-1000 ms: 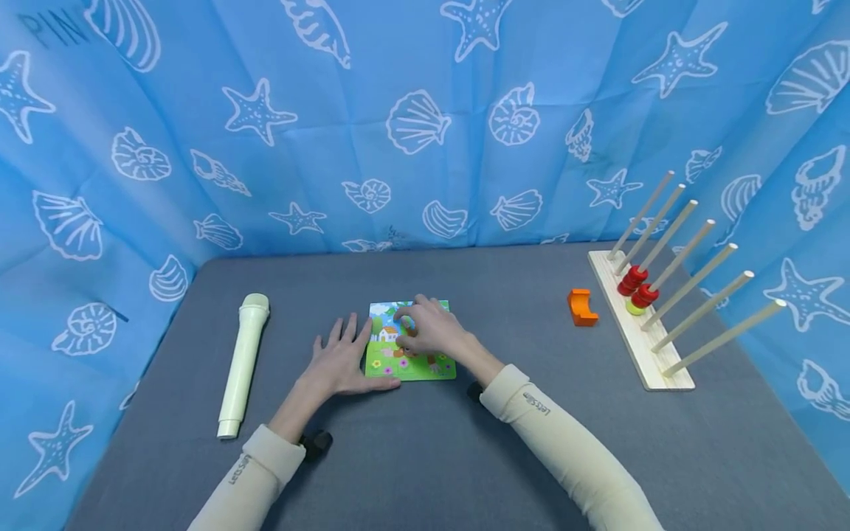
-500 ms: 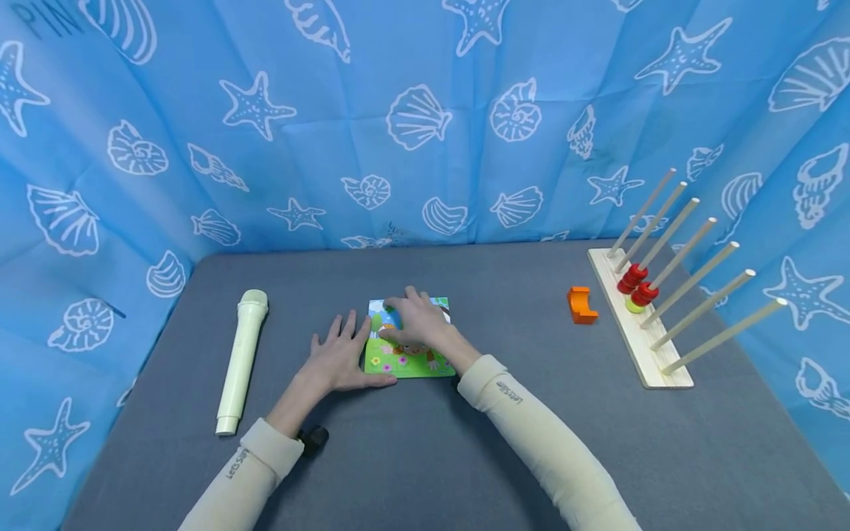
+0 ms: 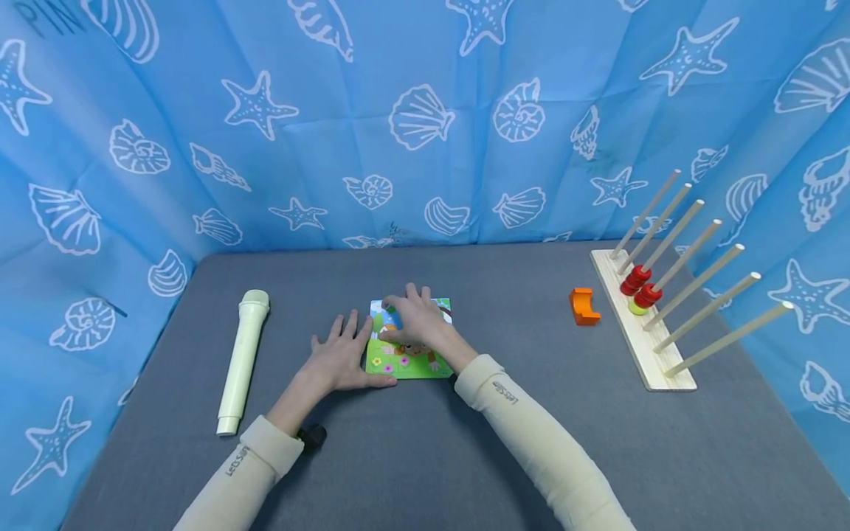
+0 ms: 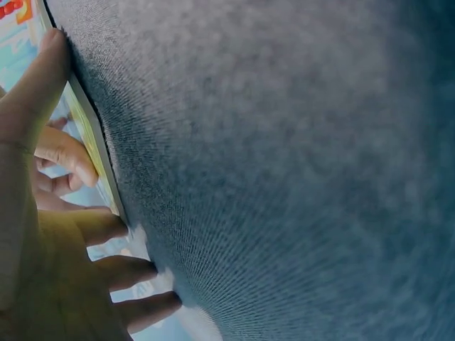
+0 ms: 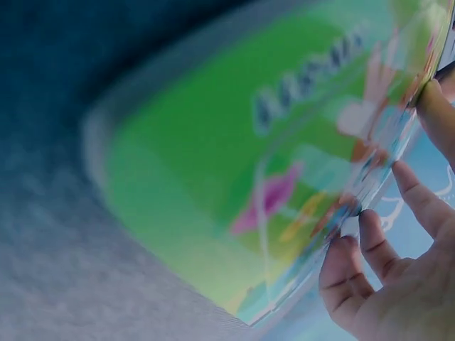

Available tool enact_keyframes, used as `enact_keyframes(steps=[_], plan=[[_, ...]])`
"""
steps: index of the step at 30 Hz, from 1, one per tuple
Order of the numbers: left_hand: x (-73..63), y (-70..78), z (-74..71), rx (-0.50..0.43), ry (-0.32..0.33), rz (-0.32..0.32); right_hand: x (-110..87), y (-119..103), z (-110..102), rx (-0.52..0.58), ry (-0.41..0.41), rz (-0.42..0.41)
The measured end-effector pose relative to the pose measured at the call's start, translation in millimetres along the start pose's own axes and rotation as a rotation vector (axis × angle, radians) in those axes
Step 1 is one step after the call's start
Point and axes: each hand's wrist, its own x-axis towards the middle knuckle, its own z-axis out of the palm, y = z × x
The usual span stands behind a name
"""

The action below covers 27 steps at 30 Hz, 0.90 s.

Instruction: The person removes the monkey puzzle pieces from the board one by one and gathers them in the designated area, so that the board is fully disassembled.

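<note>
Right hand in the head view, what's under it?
The right hand is over a colorful picture board. Flowers and part of a brown figure show along the board's lower part. Whatever lies directly beneath the palm is covered there.

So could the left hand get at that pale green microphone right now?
Probably yes: the left hand lies spread at the edge of the picture board, seemingly gripping nothing, and I see nothing standing between it and the microphone.
</note>
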Motion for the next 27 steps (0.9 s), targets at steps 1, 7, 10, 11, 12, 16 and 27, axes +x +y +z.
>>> enact_keyframes(steps=[1, 7, 10, 11, 12, 16, 27], plan=[[-0.2, 0.0, -0.3, 0.001, -0.002, -0.001, 0.5, -0.3, -0.2, -0.007, 0.003, 0.002], [-1.6, -0.1, -0.8, 0.01, 0.004, -0.001, 2.6, 0.3, -1.1, 0.01, -0.002, 0.003], [-2.5, 0.1, -0.6, 0.01, 0.008, -0.003, 3.0, 2.0, -0.8, 0.012, -0.01, -0.004], [-2.7, 0.2, -0.5, 0.011, 0.008, -0.005, 3.2, 2.6, -0.5, 0.015, -0.016, -0.007], [-3.0, 0.2, -0.2, 0.012, 0.007, -0.008, 3.3, 3.0, 0.0, 0.017, -0.02, -0.012], [-2.9, 1.1, 0.1, 0.002, 0.006, -0.013, 4.6, 5.2, 1.7, 0.026, -0.037, -0.038], [-7.1, -3.4, -3.2, -0.015, -0.01, -0.031, 6.5, -2.9, 7.3, -0.014, -0.069, -0.083]])
